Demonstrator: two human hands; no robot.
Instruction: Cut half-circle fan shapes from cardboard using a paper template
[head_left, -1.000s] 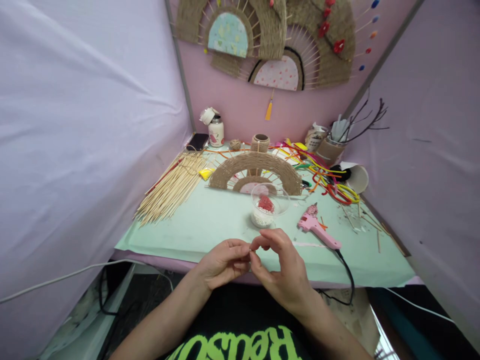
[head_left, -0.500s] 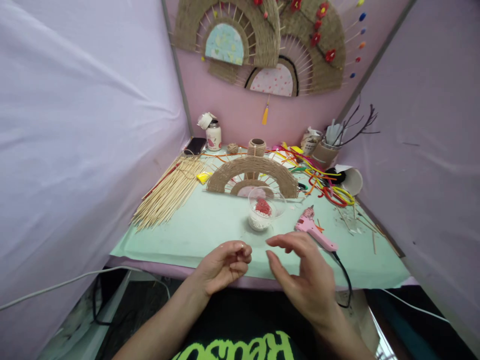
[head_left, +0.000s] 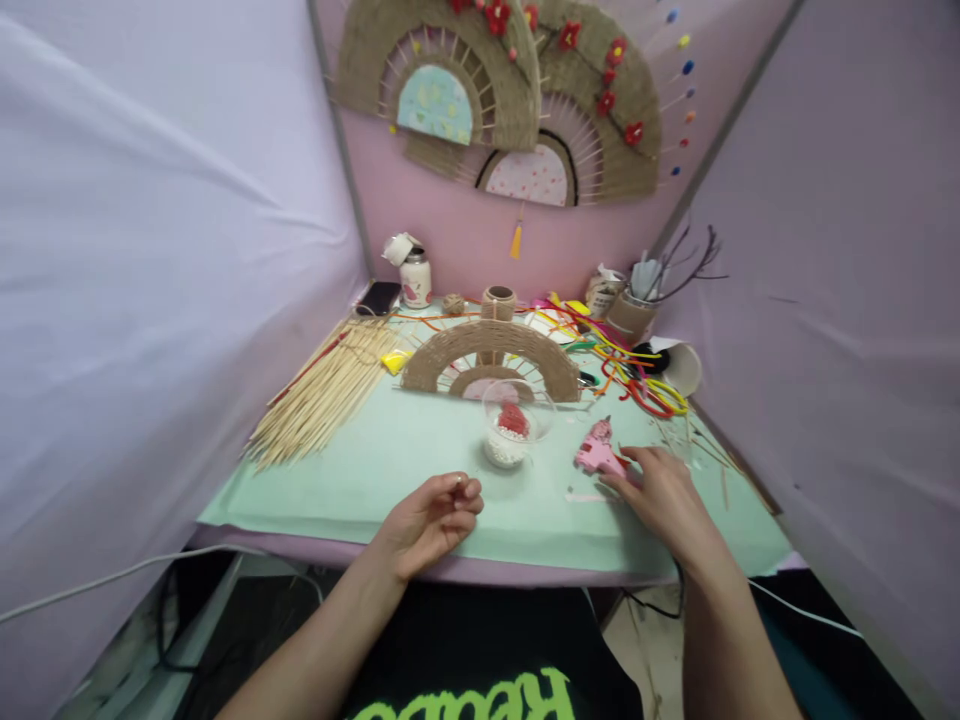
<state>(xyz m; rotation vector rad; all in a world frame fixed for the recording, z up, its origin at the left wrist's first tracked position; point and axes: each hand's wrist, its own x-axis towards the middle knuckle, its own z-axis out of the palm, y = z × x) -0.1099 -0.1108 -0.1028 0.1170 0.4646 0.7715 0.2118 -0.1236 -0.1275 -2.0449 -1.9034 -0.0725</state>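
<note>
My left hand point(head_left: 435, 522) is over the table's front edge, palm up, thumb and fingertips pinched together. A tiny pale speck shows at the fingertips, too small to name. My right hand point(head_left: 666, 492) is at a pink hot glue gun point(head_left: 598, 455) lying on the table, thumb and fingers around its handle, which they mostly hide. Between and beyond the hands stands a clear plastic cup point(head_left: 506, 452) of small white beads with a red clump point(head_left: 513, 418) on top. Behind it a twine-wrapped fan point(head_left: 491, 340) stands upright.
Thin wooden sticks point(head_left: 319, 400) lie in a pile at left. Coloured pipe cleaners point(head_left: 637, 375) and a tipped white cup point(head_left: 681, 368) are at right. A twine spool point(head_left: 498, 303), jar point(head_left: 416, 278) and phone point(head_left: 377, 298) line the back. Two large fans point(head_left: 442, 75) hang on the pink wall.
My right hand has moved right and forward from beside my left hand to the glue gun's handle. My left hand keeps its pinch. The view has shifted slightly.
</note>
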